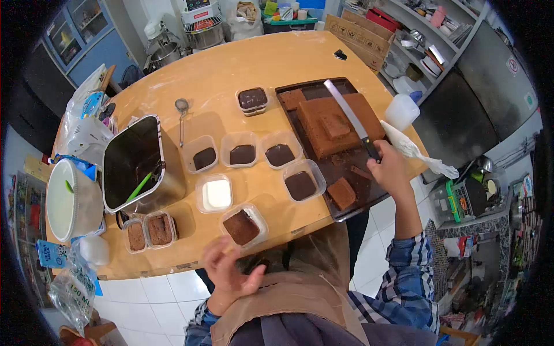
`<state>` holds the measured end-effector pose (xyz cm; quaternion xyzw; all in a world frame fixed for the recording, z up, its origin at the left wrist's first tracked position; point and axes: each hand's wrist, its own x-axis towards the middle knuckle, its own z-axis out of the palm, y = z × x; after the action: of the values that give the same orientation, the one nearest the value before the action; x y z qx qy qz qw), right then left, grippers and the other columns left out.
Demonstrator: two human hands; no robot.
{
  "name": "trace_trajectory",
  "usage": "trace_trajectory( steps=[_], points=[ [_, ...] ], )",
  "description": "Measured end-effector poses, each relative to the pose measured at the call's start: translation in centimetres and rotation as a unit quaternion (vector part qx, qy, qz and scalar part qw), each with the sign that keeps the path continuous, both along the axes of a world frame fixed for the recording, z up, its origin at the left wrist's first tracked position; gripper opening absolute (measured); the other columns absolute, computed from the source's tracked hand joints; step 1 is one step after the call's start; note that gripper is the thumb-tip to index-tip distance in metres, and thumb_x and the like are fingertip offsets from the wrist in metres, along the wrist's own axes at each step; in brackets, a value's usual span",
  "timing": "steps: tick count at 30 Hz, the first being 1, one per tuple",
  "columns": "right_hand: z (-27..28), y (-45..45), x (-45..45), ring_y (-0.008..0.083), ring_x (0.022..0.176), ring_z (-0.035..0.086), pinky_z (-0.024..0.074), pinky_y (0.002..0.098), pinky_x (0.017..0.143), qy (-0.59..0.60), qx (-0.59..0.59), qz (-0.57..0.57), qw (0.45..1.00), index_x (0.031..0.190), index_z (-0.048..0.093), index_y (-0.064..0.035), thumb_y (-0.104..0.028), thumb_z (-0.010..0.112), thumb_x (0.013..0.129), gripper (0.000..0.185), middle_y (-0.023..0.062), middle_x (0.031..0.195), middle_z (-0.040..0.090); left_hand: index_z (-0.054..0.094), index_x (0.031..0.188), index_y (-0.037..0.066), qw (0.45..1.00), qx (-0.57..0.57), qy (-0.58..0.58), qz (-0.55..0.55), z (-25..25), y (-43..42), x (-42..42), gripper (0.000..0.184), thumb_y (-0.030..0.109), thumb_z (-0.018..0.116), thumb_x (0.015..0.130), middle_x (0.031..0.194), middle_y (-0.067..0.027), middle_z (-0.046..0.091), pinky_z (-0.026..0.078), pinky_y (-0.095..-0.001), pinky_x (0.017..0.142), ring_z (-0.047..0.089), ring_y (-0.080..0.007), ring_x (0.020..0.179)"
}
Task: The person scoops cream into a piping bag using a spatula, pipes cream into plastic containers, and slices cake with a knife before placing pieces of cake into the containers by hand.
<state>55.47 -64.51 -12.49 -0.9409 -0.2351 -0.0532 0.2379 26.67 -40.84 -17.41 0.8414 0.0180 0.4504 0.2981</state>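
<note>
My right hand point(391, 167) grips the black handle of a long knife point(348, 112), its blade lying over a brown sheet cake point(314, 130) on a dark baking tray point(320, 200). A small cut piece of cake point(341, 194) sits near the tray's front. My left hand point(226, 266) has its fingers apart and holds nothing, just in front of a plastic tub point(262, 222). In that tub a square of cake point(241, 227) rests tilted on white cream. Beside it stands a tub with white cream point(217, 194), and behind are several tubs with a dark layer point(242, 154).
A deep metal pan point(173, 173) of dark chocolate with a green spatula point(140, 185) stands left, beside a white bucket point(74, 202). Two cake-filled tubs point(158, 229) sit near the front edge. A small strainer point(182, 118) and a filled tub point(252, 101) lie farther back.
</note>
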Motion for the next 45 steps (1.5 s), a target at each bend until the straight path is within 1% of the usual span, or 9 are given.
trace_trajectory(
  steps=[7,12,16,28,34,36,38,41,45],
  points=[
    [-1.7,-2.9,-1.2,0.0366,0.097,0.055,0.0446,0.0401,0.081,-0.07,0.165,-0.074,0.981,0.109,0.049,0.0048,-0.003,0.058,0.075,0.036,0.0231,0.102,0.056,0.054,0.103,-0.005,0.947,0.009,0.157,-0.279,3.6,-6.3,8.7,0.042,0.016,0.072,0.071,0.113,-0.0237,0.049,0.043,-0.0403,0.087,0.051,-0.0375,0.101],
    [-1.2,-5.6,-5.4,0.0187,0.08,0.057,0.0453,0.0299,0.073,-0.063,0.305,-0.161,0.937,0.106,0.048,0.0028,0.002,0.057,0.078,0.029,0.0124,0.092,0.058,0.045,0.112,-0.008,0.95,0.027,0.209,-0.23,3.1,-10.6,13.9,0.049,0.015,0.067,0.074,0.118,-0.028,0.044,0.039,-0.0436,0.093,0.045,-0.0416,0.108],
    [-2.7,-7.7,-7.5,0.0059,0.06,0.049,0.0417,0.0192,0.052,-0.077,0.357,-0.19,0.911,0.109,0.045,-0.0002,0.003,0.055,0.08,0.03,0.0023,0.078,0.051,0.039,0.117,-0.011,0.952,0.066,0.245,-0.169,2.1,-12.4,16.4,0.056,0.013,0.066,0.074,0.123,-0.0317,0.039,0.035,-0.0451,0.097,0.04,-0.0435,0.114],
    [-5.2,-7.5,-9.7,0.0057,0.061,0.048,0.0411,0.0191,0.052,-0.049,0.353,-0.188,0.915,0.107,0.045,0.0003,0.005,0.055,0.08,0.029,0.0014,0.076,0.05,0.037,0.12,-0.011,0.926,0.066,0.337,-0.157,1.5,-12.0,18.1,0.06,0.014,0.066,0.074,0.117,-0.0287,0.046,0.04,-0.0436,0.091,0.046,-0.0419,0.103],
    [-4.2,-6.3,-10.9,0.0109,0.073,0.052,0.0443,0.0248,0.068,0.015,0.42,-0.184,0.889,0.105,0.045,0.0016,0.003,0.058,0.079,0.029,0.0066,0.084,0.054,0.046,0.118,-0.003,0.942,-0.152,0.198,-0.224,2.7,-12.0,18.3,0.045,0.019,0.063,0.083,0.111,-0.0206,0.055,0.045,-0.0393,0.087,0.055,-0.0319,0.1],
    [-3.3,-5.7,-11.5,0.0116,0.074,0.053,0.0446,0.0255,0.068,0.065,0.474,-0.154,0.864,0.106,0.045,0.0015,0.003,0.057,0.08,0.029,0.0074,0.086,0.055,0.049,0.117,0.0,0.793,-0.466,0.238,-0.313,2.9,-11.5,18.9,0.037,0.022,0.057,0.088,0.11,-0.0167,0.057,0.046,-0.0374,0.086,0.057,-0.0283,0.1],
    [-3.6,-5.7,-11.8,0.0128,0.075,0.054,0.045,0.0263,0.069,0.087,0.477,-0.13,0.865,0.106,0.044,0.0014,0.003,0.056,0.081,0.028,0.0081,0.087,0.055,0.048,0.118,0.0,0.576,-0.703,0.244,-0.338,3.9,-10.8,19.1,0.036,0.028,0.043,0.096,0.111,-0.0144,0.057,0.048,-0.036,0.085,0.057,-0.0265,0.102],
    [-4.9,-5.9,-11.7,0.0119,0.07,0.052,0.0433,0.0251,0.063,0.05,0.399,-0.102,0.91,0.105,0.044,0.0005,0.002,0.056,0.081,0.027,0.007,0.086,0.054,0.046,0.118,-0.002,0.448,-0.775,0.226,-0.383,3.2,-9.6,19.7,0.045,0.036,0.038,0.096,0.112,-0.0168,0.056,0.048,-0.0369,0.087,0.056,-0.0272,0.104],
    [-3.9,-5.4,-12.0,0.0072,0.057,0.046,0.0376,0.0217,0.049,-0.026,0.297,-0.076,0.952,0.106,0.047,0.0003,0.001,0.055,0.082,0.025,0.0031,0.075,0.052,0.045,0.118,-0.003,0.429,-0.778,0.244,-0.389,3.3,-9.7,20.2,0.049,0.039,0.034,0.096,0.114,-0.0184,0.055,0.048,-0.0381,0.088,0.056,-0.0281,0.103]
  ],
)
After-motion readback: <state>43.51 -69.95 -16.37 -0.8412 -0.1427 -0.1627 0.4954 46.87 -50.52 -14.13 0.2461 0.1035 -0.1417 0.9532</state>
